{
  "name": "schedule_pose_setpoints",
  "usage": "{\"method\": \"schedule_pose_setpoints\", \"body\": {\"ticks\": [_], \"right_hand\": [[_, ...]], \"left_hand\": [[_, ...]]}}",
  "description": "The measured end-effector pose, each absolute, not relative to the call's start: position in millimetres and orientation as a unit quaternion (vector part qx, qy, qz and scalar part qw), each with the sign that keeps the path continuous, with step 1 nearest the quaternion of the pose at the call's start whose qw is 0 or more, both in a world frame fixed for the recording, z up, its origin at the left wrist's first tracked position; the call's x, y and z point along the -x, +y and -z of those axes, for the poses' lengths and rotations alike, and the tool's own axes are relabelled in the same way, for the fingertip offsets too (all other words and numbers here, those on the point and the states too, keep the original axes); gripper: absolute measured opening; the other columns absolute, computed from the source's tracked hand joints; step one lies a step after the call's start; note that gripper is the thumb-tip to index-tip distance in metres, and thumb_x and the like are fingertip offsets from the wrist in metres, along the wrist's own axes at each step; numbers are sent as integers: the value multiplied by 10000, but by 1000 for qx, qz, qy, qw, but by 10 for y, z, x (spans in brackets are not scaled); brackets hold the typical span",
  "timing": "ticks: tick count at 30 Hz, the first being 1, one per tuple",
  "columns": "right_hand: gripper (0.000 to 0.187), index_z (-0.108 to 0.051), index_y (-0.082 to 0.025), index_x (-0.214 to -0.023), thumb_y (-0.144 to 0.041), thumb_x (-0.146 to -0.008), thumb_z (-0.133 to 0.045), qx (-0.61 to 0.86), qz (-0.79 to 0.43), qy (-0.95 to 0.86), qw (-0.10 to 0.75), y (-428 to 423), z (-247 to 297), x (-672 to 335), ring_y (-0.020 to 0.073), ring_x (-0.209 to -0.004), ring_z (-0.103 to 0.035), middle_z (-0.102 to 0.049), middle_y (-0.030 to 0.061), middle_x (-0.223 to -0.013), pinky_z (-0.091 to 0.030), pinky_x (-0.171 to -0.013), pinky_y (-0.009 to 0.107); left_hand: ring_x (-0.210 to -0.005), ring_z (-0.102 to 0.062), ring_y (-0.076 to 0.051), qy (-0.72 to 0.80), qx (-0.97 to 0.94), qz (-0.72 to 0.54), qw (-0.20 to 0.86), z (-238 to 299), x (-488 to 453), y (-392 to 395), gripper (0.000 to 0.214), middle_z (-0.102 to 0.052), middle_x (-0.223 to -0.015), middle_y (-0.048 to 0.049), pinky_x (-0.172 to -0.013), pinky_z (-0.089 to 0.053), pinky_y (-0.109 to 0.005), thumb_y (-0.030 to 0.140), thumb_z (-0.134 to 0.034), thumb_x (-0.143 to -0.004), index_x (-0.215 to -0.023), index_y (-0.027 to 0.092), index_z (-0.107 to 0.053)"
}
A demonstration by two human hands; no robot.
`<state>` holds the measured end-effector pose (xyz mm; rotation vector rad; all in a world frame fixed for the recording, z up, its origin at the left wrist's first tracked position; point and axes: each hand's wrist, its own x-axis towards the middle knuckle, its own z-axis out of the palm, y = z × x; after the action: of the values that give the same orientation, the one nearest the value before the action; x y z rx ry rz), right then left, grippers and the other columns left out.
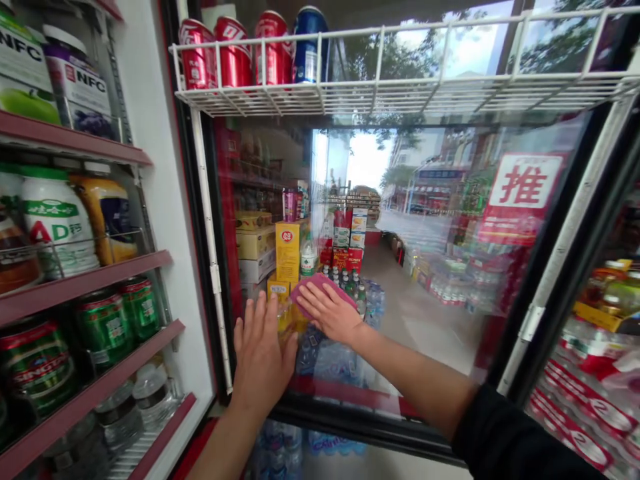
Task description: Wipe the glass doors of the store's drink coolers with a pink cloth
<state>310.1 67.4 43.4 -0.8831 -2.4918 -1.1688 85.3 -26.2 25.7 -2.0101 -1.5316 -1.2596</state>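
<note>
My right hand [327,308] lies flat on a pink cloth [345,293], pressing it against the glass door [425,320] of a drinks fridge. Its fingers are stretched out over the cloth and point up and left. To the left of it, my left hand [265,353] is raised with its fingers spread and holds nothing. Whether its fingers touch the glass I cannot tell. Through the pane, stacked boxes and bottles show behind both hands.
A white wire rack [380,93] with red cans [274,50] and a blue can [309,47] crosses the door above. Fridge shelves [90,287] with bottles and cans stand at left. Wrapped bottle packs [580,407] are at right. A red-and-white sign [523,197] is on the glass.
</note>
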Motion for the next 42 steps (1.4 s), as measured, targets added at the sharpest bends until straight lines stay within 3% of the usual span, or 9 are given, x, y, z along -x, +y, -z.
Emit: {"method": "schedule_pose_setpoints", "body": {"ticks": [12,19,29,32,36,39,42], "right_hand": [[791,-308,-167,-1752,-445,-1073,-605,359,472,-788,165,169,-397,-4260,306,-1683,-333,-369,113,-1806,-260,-1373,522],[792,-292,-213,-1762,-431,-1073,-618,414,450,-776,154,-103,-474,-4739,308,-1679,-348,-371,87,-1807,-242,-1379,514],[806,-315,-244,-1757,-462,-1060,-656,506,428,-723,194,-440,-651,-5417,355,-1684,-331,-379,131,-1798,-191,-1386,593],[789,-326,-220,-1752,-413,-1061,-655,539,442,-681,225,-519,-878,-5619,370,-1701,-283,-346,159,-1809,-152,-1387,637],[714,-353,-185,-1739,-211,-1063,-582,563,447,-649,250,-636,-1297,-5834,354,-1718,-239,-321,163,-1818,-127,-1394,654],[657,-444,-170,-1695,-92,-1044,-489,569,421,-639,300,-772,-1660,-5897,330,-1709,-275,-403,140,-1786,-176,-1399,638],[538,-574,-170,-1601,-144,-1078,-446,538,379,-613,438,-996,-2049,-5895,287,-1615,-470,-577,138,-1672,-365,-1356,553]], "left_hand": [[-1705,-263,-405,-503,742,418,148,-215,-1657,-451,837,-310,-1824,-168,-1321,-332,-685,402,-530,-1055,-1771,226,-133],[-1711,-245,-405,-479,764,408,147,-197,-2021,-567,831,-297,-1826,-178,-1325,-325,-676,398,-526,-1055,-1770,220,-141],[-1708,-255,-407,-462,782,393,146,-170,-2311,-685,823,-293,-1830,-164,-1301,-361,-693,410,-505,-1064,-1773,231,-127],[-1700,-274,-414,-448,785,400,147,-158,-2399,-689,820,-300,-1826,-172,-1304,-350,-703,404,-507,-1062,-1772,230,-136],[-1689,-295,-428,-425,789,415,155,-189,-2529,-696,809,-311,-1819,-187,-1289,-368,-711,398,-502,-1060,-1768,218,-155],[-1679,-310,-443,-407,793,424,164,-224,-2603,-709,815,-328,-1811,-194,-1267,-387,-724,409,-497,-1058,-1768,208,-151],[-1671,-326,-447,-397,795,429,166,-230,-2644,-714,814,-347,-1803,-194,-1259,-397,-723,414,-489,-1059,-1769,209,-145]]}}
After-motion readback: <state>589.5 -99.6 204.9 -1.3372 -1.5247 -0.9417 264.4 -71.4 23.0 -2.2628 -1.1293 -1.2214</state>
